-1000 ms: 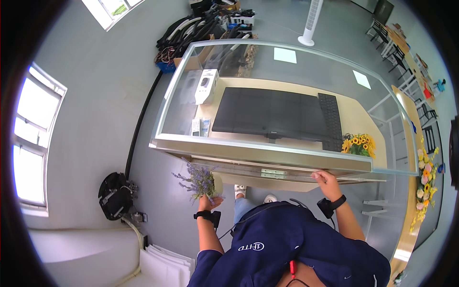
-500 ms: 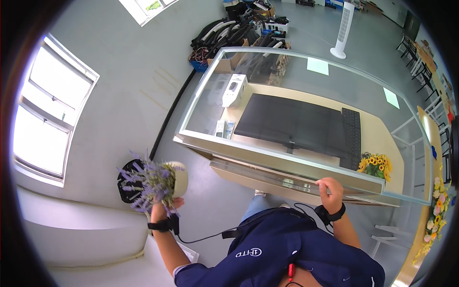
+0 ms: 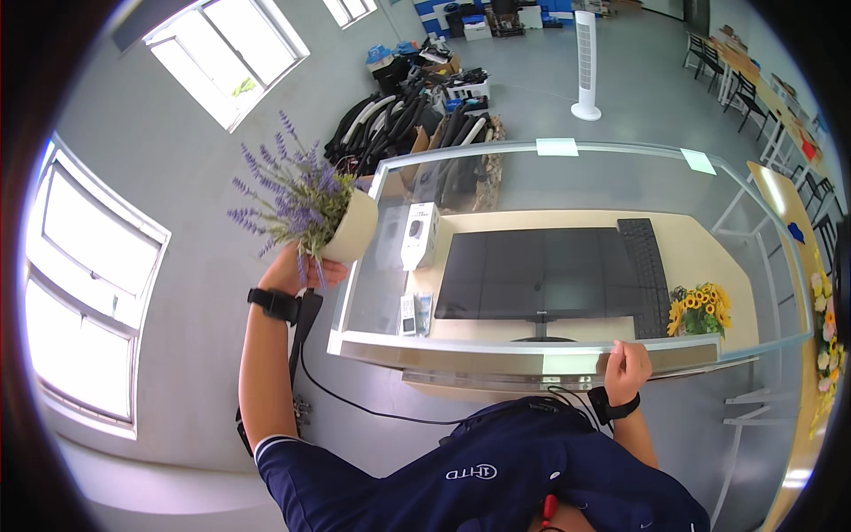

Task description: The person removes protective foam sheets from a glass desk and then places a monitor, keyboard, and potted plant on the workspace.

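In my left hand [image 3: 306, 270] is a potted lavender plant [image 3: 297, 199], its cream pot [image 3: 353, 226] tilted with the purple flowers leaning out to the left. My fingers support the pot from below, beside the left end of a glass display case [image 3: 532, 343]. At the front edge of that case my right hand [image 3: 628, 372] is curled closed, and nothing shows in it. Inside the case lie a black monitor [image 3: 536, 275], a black keyboard [image 3: 645, 279], a white box [image 3: 419, 238], a small remote-like device [image 3: 408, 315] and a bunch of sunflowers [image 3: 703, 309].
A heap of black and white hoses [image 3: 381, 129] lies behind the case. A white tower fan [image 3: 586, 66] stands on the floor beyond. To the right runs a wooden table [image 3: 780, 257] with a flower garland [image 3: 826, 332]. Windows [image 3: 84, 293] line the left wall.
My left hand has raised the lavender plant from low at the left to beside the case's left end. My right hand stays closed near the case's front. The view has tipped upward.
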`<state>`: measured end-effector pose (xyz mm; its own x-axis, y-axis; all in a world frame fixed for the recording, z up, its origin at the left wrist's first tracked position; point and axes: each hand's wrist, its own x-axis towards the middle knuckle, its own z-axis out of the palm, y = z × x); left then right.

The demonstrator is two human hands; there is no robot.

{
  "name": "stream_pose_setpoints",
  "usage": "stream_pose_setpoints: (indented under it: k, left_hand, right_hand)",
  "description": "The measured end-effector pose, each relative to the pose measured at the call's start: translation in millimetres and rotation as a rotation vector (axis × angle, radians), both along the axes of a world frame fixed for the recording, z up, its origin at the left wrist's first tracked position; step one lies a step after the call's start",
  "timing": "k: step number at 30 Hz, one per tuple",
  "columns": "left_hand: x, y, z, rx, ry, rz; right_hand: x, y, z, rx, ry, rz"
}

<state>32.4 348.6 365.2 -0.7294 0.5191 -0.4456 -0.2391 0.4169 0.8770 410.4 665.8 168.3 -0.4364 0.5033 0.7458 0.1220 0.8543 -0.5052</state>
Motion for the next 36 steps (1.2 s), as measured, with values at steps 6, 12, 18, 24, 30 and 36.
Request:
stream_pose_setpoints:
  k: [6,12,18,24,30,36]
  left_hand:
    - [-75.0,55.1,-8.7,-0.06,0.07,-0.021]
    - [-143.0,99.6,-57.5,-0.081,-0.057,0.022]
    - [-193.0,118.1,-102.0,-0.065,-0.108,0.045]
    - [-217.5,130.5,-119.3,-0.031,-0.081,0.022]
    - [-230.0,137.5,-131.5,-0.019,-0.117,0.048]
    - [-229.2,141.7,-135.0,0.005,-0.128,0.095]
  right_hand:
    - [-8.0,-5.2,0.6,0.1,-0.032,-0.154]
    - [-5.4,-2.5,-9.8,0.193,-0.056,-0.237]
    - [-7.1,-5.6,-5.0,0.188,-0.063,-0.274]
    - [-7.8,-6.7,-2.8,0.163,-0.098,-0.281]
    - [-9.5,-7.7,-2.0,0.131,-0.104,-0.3]
    - [-5.7,-6.9,-6.6,0.123,-0.112,-0.29]
